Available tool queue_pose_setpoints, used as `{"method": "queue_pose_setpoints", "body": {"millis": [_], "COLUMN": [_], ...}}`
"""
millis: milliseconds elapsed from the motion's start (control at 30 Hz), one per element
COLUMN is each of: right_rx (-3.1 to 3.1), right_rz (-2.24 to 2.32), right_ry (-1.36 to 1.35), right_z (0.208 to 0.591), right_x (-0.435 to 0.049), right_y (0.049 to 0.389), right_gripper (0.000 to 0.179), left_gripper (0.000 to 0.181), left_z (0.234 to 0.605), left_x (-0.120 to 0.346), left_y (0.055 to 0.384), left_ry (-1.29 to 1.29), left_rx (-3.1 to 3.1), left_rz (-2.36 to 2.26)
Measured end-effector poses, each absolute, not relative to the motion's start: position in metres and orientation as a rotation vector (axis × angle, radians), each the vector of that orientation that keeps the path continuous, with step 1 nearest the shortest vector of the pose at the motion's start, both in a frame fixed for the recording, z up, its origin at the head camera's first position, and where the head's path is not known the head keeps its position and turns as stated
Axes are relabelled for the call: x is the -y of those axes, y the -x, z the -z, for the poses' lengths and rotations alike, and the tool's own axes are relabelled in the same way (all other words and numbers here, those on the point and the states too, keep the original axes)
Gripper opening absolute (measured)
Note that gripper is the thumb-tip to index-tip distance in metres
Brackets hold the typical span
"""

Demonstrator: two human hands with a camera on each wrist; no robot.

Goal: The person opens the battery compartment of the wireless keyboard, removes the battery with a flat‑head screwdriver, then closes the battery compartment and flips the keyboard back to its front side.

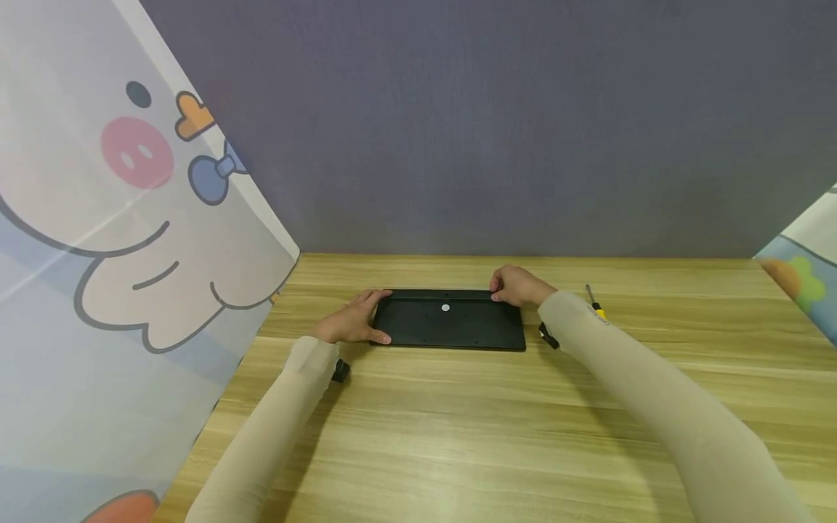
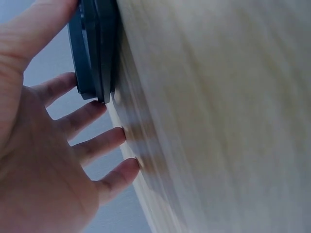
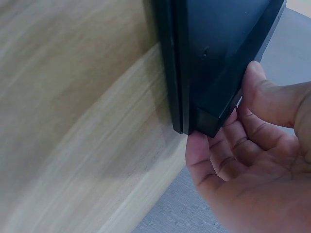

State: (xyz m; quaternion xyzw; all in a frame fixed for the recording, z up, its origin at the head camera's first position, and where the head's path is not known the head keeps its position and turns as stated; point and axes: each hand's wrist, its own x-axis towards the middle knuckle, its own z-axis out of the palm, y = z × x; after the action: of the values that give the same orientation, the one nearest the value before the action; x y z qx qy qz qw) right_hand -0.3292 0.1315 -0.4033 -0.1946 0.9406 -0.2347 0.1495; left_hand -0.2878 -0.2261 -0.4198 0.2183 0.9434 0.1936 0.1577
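Note:
A black keyboard lies face down on the wooden table, its underside up with a small round white sticker and a raised bar along the far edge. My left hand spans its left end, thumb at the near corner. In the left wrist view the fingers are spread and fairly straight, some touching the keyboard's edge and the lower ones beyond its corner. At the far right, my right hand pinches the raised bar. The right wrist view shows the thumb on the bar and fingers curled at its outer side.
A screwdriver with a yellow and black handle lies right of the keyboard, partly hidden by the right sleeve. A grey panel stands behind the table. A cartoon-printed sheet hangs at the left.

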Motion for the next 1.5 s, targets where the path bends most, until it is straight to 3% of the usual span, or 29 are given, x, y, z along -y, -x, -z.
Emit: {"method": "queue_pose_setpoints", "body": {"millis": [1500], "right_rx": [-2.804], "right_rz": [0.978], "right_ry": [0.61], "right_z": [0.406], "right_x": [-0.138], "right_y": [0.323], "right_gripper": [0.009], "left_gripper": [0.102], "left_z": [0.418], "left_x": [0.224], "left_y": [0.285], "left_ry": [-0.567], "left_rx": [-2.703], "left_rz": [-0.523]}}
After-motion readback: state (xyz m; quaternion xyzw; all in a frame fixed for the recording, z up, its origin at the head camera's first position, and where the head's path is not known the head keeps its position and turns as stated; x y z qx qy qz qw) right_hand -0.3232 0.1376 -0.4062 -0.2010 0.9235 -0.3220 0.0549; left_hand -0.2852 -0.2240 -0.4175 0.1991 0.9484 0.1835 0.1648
